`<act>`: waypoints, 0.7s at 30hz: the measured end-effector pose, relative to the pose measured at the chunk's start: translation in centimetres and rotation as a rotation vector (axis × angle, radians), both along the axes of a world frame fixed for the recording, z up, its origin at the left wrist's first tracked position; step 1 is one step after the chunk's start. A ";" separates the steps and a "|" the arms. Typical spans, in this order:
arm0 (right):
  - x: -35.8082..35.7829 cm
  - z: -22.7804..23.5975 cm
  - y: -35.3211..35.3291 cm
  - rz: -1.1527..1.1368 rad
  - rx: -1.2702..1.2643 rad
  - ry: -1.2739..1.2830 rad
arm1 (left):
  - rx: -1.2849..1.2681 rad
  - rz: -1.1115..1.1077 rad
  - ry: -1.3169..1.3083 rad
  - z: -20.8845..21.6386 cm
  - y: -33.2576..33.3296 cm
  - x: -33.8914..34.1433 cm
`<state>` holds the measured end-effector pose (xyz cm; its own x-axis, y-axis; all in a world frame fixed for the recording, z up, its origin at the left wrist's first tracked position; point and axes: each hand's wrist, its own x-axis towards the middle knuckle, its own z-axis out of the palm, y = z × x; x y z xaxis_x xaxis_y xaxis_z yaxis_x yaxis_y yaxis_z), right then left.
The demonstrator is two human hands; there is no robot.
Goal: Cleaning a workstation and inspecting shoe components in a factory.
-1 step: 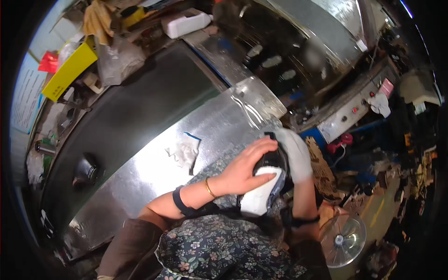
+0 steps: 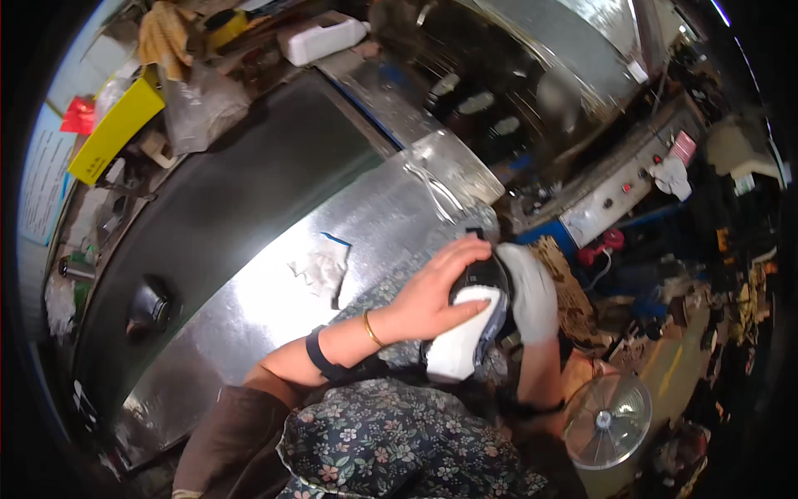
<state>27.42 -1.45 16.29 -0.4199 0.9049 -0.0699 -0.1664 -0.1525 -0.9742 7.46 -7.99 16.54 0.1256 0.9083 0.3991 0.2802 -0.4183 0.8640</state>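
Observation:
Close to my body, I hold a shoe with a black upper and a white sole [image 2: 457, 345], its white sole turned up. My bare left hand [image 2: 436, 291], a gold bangle at the wrist, grips its left side with the thumb across the sole. On the shoe's right side is my right hand [image 2: 532, 295] in a white glove, its fingers smeared and partly hidden. A loose white glove with a blue edge [image 2: 320, 270] lies on the shiny metal table [image 2: 249, 341]. Beyond it rests a metal pliers-like tool [image 2: 436, 191].
A dark belt [image 2: 249, 166] curves along the left with a dark shoe-like piece [image 2: 151, 306] on it. A yellow box [image 2: 116, 137] and white jug [image 2: 322, 37] stand behind. At right are a control panel [image 2: 615, 204] and a round fan [image 2: 605, 420].
The whole view has shifted slightly. My gloved right hand has moved a little down along the shoe's right side, while my left hand keeps its grip.

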 end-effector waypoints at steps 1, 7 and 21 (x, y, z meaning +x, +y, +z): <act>0.9 1.6 -2.4 -0.025 0.024 -0.133 | -0.001 0.019 0.002 0.0 0.8 0.6; 3.7 0.7 -8.8 -0.314 -0.024 -0.300 | -0.232 0.142 -0.110 0.1 5.6 4.9; 1.0 -1.4 -8.8 0.096 0.497 -1.189 | -0.321 0.050 -0.079 -1.6 -0.6 2.3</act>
<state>28.46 -10.26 14.85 -0.3971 0.9112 -0.1098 0.8278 0.3039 -0.4716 9.76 -8.59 14.92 0.0582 0.9935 0.0981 0.2204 -0.1087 0.9693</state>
